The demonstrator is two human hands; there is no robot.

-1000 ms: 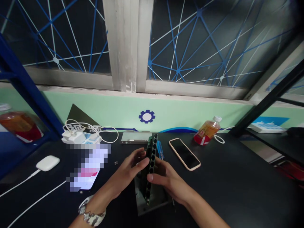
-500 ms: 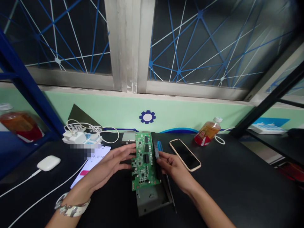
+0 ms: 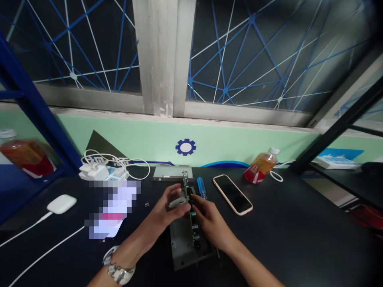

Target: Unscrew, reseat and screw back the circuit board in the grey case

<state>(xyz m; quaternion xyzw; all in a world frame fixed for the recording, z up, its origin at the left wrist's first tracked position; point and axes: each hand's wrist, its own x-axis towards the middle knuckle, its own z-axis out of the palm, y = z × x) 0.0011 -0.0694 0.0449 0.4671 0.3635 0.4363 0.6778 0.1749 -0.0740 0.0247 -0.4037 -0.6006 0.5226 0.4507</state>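
Note:
The circuit board point(image 3: 194, 229) stands nearly edge-on over a grey metal casing point(image 3: 181, 249) on the black table. My left hand point(image 3: 170, 207) grips the board's upper part from the left, thumb against it and the other fingers curled. From the right, my right hand point(image 3: 211, 219) holds the board, with its fingertips partly hidden behind the edge. Just beyond the hands lies a blue-handled screwdriver point(image 3: 201, 187). A flat metal cover point(image 3: 172, 172) sits at the back, by the wall.
A beige-edged phone point(image 3: 233, 194) and a drink bottle point(image 3: 261, 165) are on the right. On the left are a lit phone point(image 3: 119, 207), a white charging case point(image 3: 62, 204), a power strip point(image 3: 103, 171) with cables and small screws point(image 3: 147, 204).
The board has turned from facing up to nearly edge-on. My left hand has moved right and closed on it, uncovering the screwdriver, the casing and the small screws.

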